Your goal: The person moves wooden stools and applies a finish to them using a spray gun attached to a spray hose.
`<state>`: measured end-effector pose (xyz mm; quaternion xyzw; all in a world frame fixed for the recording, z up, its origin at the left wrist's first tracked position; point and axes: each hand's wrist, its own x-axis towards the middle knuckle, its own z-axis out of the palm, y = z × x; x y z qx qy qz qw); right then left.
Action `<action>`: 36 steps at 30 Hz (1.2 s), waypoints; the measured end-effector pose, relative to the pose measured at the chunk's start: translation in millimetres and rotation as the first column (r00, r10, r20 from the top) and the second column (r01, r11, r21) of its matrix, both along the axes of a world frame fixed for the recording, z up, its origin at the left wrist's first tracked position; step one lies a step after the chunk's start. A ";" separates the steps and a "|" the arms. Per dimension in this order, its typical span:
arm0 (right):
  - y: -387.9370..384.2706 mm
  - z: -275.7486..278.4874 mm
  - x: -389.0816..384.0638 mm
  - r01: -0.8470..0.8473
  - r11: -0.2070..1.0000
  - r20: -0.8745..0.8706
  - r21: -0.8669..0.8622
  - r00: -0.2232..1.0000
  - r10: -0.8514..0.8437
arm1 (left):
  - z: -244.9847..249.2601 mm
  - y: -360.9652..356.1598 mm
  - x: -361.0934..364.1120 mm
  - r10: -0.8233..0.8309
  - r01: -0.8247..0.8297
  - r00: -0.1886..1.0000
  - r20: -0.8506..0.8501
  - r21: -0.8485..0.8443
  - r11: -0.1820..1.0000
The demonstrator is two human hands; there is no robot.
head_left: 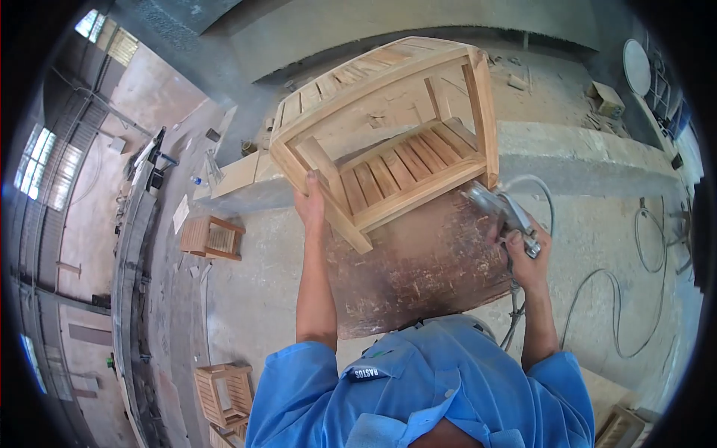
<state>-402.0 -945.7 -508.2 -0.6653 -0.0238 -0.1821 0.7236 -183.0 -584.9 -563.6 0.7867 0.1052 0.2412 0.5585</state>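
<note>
A slatted wooden stool or small table [411,166] lies tilted on its side over a worn brown work surface [418,261]. My left hand [311,200] grips its near left leg, with the thumb along the wood. In my right hand [529,250] is a metal power tool [502,213] with a hose; its blurred head is close to the lower right corner of the frame. Whether the tool touches the wood cannot be made out.
A grey hose [616,299] loops over the floor at the right. Small wooden stools [213,237] stand at the left and lower left. Behind the work is a dusty ledge [582,160], with a cardboard box [606,101] beyond it.
</note>
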 end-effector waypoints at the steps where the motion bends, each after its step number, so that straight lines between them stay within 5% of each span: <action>1: 7.6 6.1 10.8 -0.032 0.999 0.040 0.007 0.999 0.032 | 4.8 2.3 4.7 -0.008 0.009 1.000 0.004 -0.018 1.000; 8: 73.1 37.1 66.6 -0.178 0.981 0.179 0.071 0.970 0.163 | 4.7 47.7 60.7 -0.025 0.028 0.998 0.058 -0.052 0.998; 11: 87.6 21.6 88.4 -0.177 0.984 0.251 0.033 0.954 0.164 | -5.9 57.2 66.6 -0.050 0.041 0.997 0.053 0.170 0.985; 13: 86.2 9.8 98.5 -0.176 0.984 0.242 -0.003 0.955 0.171 | -13.1 65.6 78.1 -0.090 0.079 0.993 0.079 0.136 0.988; 19: 37.3 2.7 101.6 0.049 0.993 0.102 0.109 0.993 -0.060 | -20.1 71.5 94.6 -0.139 0.134 0.981 0.138 0.044 0.990; 24: -21.9 -43.0 69.6 0.334 0.937 0.021 -0.098 0.942 -0.334 | -15.2 86.5 116.8 -0.200 0.200 0.980 -0.003 -0.018 0.980; 30: -32.8 -111.2 28.5 0.313 0.939 -0.182 -0.146 0.924 -0.336 | 35.4 66.8 115.7 -0.140 0.174 0.918 -0.371 0.061 0.983; 33: -32.7 -105.4 30.0 0.401 0.915 -0.162 -0.044 0.901 -0.403 | 30.2 88.0 134.0 -0.061 0.149 0.881 -0.468 0.153 0.977; 36: -25.5 -101.1 35.8 0.459 0.879 -0.059 -0.129 0.881 -0.469 | 29.3 99.7 139.3 -0.065 0.150 0.869 -0.491 0.137 0.979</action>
